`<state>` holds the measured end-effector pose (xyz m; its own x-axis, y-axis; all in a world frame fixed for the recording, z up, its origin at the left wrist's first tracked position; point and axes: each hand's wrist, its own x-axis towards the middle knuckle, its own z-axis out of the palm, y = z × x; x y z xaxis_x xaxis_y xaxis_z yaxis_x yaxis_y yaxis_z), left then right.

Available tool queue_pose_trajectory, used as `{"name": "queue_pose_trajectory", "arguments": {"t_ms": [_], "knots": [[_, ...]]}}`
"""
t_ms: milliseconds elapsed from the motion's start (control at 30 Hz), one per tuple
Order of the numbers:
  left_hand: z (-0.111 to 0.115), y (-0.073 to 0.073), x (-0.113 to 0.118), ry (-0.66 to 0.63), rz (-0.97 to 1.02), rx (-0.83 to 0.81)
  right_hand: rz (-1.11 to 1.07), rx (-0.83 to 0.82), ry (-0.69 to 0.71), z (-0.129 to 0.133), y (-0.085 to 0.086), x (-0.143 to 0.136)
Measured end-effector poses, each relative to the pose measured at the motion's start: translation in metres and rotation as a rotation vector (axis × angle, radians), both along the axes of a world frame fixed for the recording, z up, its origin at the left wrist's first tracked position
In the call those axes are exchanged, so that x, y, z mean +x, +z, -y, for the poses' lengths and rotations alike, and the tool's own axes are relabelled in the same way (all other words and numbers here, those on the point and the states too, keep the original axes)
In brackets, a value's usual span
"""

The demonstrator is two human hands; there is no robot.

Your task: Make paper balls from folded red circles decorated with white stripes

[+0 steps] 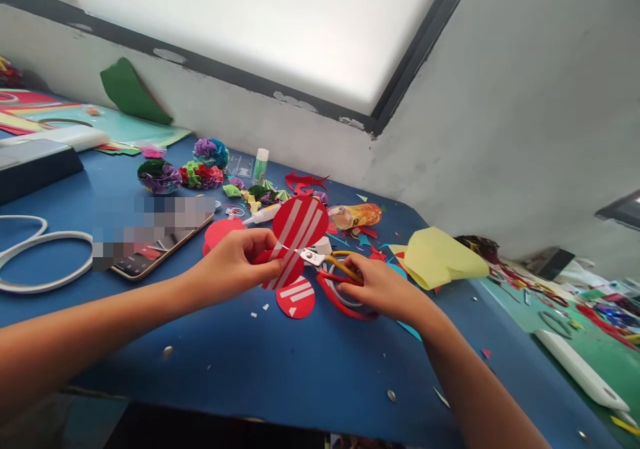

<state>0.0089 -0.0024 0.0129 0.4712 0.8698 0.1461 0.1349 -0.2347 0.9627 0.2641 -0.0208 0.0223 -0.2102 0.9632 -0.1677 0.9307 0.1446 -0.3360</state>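
My left hand [240, 262] pinches a red paper piece with white stripes [313, 222], shaped like two joined rounds and raised above the table. My right hand [385, 289] grips scissors [314, 257] with one yellow and one red handle. Their blades reach the narrow part between the two rounds; the tips are hidden by the paper and fingers. Below them on the table lies a striped red paper circle [296, 302] with small white scraps beside it. Another red paper round [220, 231] lies behind my left hand.
A phone [160, 239] and a white cable [45, 289] lie at left. Ruffled paper flowers [159, 177], a glue stick [261, 166], an orange-labelled bottle [357, 216] and coloured scraps stand or lie at the back. Yellow paper [440, 259] lies at right.
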Motion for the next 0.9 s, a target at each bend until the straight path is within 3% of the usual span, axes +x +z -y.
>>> {"name": "queue_pose_trajectory", "arguments": {"t_ms": [133, 267, 533, 733, 900], "knots": [[-0.001, 0.004, -0.003, -0.018, 0.091, -0.089, -0.088, 0.031, -0.068, -0.001, 0.003, 0.001], [-0.001, 0.010, -0.007, -0.012, 0.191, -0.149, -0.602, -0.020, -0.202, -0.006, -0.012, 0.000], [0.006, 0.021, -0.010, 0.066, 0.249, -0.156, -0.980, -0.005, -0.160, -0.013, -0.043, 0.003], [0.002, 0.020, -0.009, 0.031, 0.335, -0.134, -1.124, 0.042, -0.106, -0.012, -0.047, -0.002], [0.003, 0.021, -0.011, 0.036, 0.362, -0.135, -1.081, 0.076, -0.048, -0.002, -0.043, -0.007]]}}
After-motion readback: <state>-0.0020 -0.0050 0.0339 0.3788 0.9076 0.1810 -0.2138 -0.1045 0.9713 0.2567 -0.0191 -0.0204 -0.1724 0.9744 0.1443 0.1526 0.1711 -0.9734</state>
